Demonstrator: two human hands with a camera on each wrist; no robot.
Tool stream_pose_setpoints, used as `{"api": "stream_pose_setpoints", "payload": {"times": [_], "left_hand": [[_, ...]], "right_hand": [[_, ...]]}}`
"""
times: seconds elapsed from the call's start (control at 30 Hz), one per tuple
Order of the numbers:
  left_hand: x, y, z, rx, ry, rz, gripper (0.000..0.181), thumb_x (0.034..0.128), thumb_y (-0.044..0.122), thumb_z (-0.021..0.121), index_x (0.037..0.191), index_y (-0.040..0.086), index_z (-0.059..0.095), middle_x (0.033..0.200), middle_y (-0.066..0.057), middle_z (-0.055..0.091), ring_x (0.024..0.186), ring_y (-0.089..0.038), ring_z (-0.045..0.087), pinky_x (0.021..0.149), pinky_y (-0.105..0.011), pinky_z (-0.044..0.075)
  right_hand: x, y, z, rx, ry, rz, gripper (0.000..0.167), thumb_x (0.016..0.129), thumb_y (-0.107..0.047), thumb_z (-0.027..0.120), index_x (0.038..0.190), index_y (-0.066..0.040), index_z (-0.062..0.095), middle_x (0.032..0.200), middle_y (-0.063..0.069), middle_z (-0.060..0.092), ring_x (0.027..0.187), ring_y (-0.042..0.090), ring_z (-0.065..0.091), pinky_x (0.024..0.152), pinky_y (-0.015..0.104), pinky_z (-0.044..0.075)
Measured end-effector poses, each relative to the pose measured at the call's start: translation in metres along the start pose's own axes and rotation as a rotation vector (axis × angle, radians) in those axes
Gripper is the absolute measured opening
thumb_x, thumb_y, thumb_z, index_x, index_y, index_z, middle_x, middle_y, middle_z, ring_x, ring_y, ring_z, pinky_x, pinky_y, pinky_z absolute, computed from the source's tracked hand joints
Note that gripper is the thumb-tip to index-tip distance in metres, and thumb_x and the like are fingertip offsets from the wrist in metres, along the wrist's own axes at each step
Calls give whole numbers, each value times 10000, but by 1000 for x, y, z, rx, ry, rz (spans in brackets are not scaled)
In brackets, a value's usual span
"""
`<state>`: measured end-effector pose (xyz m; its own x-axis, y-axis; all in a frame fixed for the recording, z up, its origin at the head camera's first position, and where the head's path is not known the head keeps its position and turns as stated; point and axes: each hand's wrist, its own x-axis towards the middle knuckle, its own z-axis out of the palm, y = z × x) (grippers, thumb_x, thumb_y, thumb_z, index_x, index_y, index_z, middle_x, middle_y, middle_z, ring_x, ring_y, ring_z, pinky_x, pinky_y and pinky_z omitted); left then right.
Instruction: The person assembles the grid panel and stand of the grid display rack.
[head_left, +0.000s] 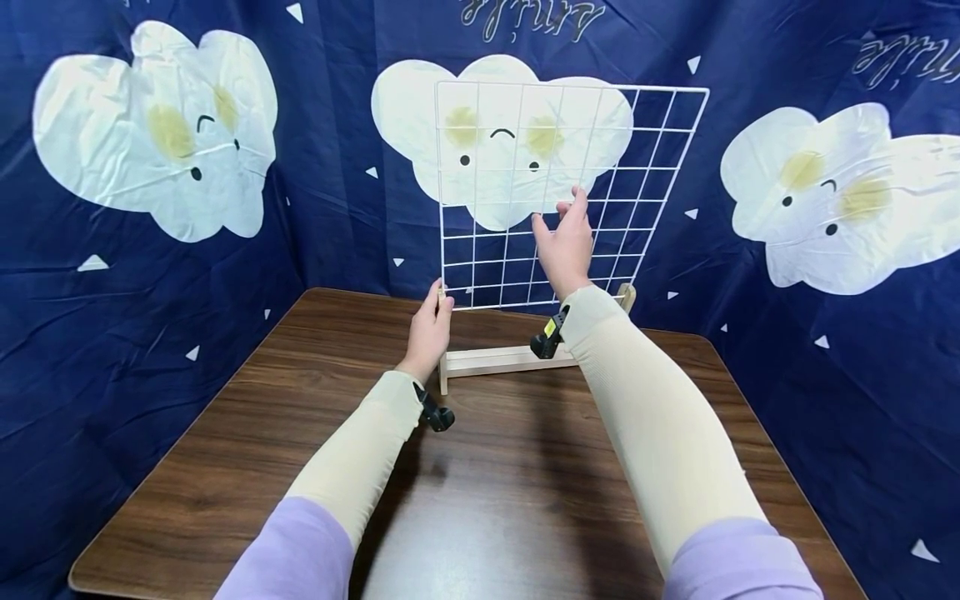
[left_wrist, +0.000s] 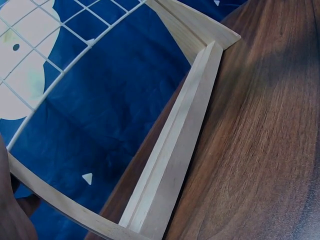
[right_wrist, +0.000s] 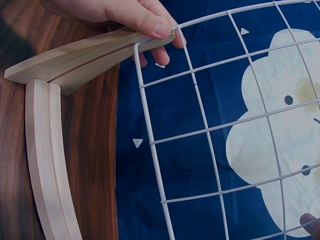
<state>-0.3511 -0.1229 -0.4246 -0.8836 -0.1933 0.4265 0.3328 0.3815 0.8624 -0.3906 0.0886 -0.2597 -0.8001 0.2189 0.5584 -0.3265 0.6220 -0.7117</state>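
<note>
A white wire grid point(head_left: 506, 260) stands upright, its lower left corner at the top of a wooden stand's left upright point(head_left: 443, 375). My left hand point(head_left: 429, 332) grips that upright at the corner; the right wrist view shows this hand point(right_wrist: 127, 17) with its thumb over the wood and wire point(right_wrist: 153, 137). In the left wrist view, only part of the left hand point(left_wrist: 15, 210) shows beside the upright point(left_wrist: 60, 197). My right hand point(head_left: 566, 246) is raised in front of the grid with its fingers apart; whether they touch the wires, I cannot tell. One fingertip point(right_wrist: 312, 225) shows in the right wrist view.
The stand's pale crossbar point(head_left: 498, 360) lies low across the back of a brown wooden table point(head_left: 487, 483). Its right upright point(head_left: 627, 296) is beyond my right forearm. Blue cloth point(head_left: 337, 208) with white clouds hangs behind and at both sides.
</note>
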Motion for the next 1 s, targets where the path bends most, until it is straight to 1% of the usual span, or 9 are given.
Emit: {"api": "stream_pose_setpoints", "payload": {"times": [0.23, 0.53, 0.73, 1.0], "left_hand": [[-1, 2, -1, 7, -8, 0, 540, 1090, 358, 442, 1573, 127, 367, 1486, -179, 514, 1350, -312, 494, 1137, -461, 358], [0, 2, -2, 19, -4, -12, 529, 1086, 348, 458, 1582, 193, 364, 1482, -177, 520, 1348, -303, 497, 1138, -445, 358], [0, 1, -1, 16, -11, -20, 534, 1089, 345, 451, 1593, 208, 341, 1499, -173, 502, 1370, -286, 476, 1148, -434, 348], [1, -1, 1, 16, -5, -11, 527, 1088, 314, 464, 1589, 198, 349, 1487, -181, 512, 1366, -296, 481, 1142, -443, 356]], "right_hand": [[-1, 3, 2, 21, 6, -5, 772, 936, -325, 709, 1550, -115, 291, 1316, 63, 619, 1164, 288, 600, 1025, 430, 429], [-2, 9, 4, 17, -12, 22, 766, 943, -362, 688, 1553, -141, 281, 1332, 43, 618, 1179, 271, 594, 1025, 416, 435], [-1, 12, 5, 23, -20, 29, 777, 945, -372, 683, 1559, -138, 268, 1340, 43, 615, 1188, 274, 591, 1030, 425, 436], [0, 14, 6, 14, -26, 48, 784, 947, -387, 678, 1564, -144, 260, 1363, 38, 606, 1198, 289, 587, 1029, 438, 434]]}}
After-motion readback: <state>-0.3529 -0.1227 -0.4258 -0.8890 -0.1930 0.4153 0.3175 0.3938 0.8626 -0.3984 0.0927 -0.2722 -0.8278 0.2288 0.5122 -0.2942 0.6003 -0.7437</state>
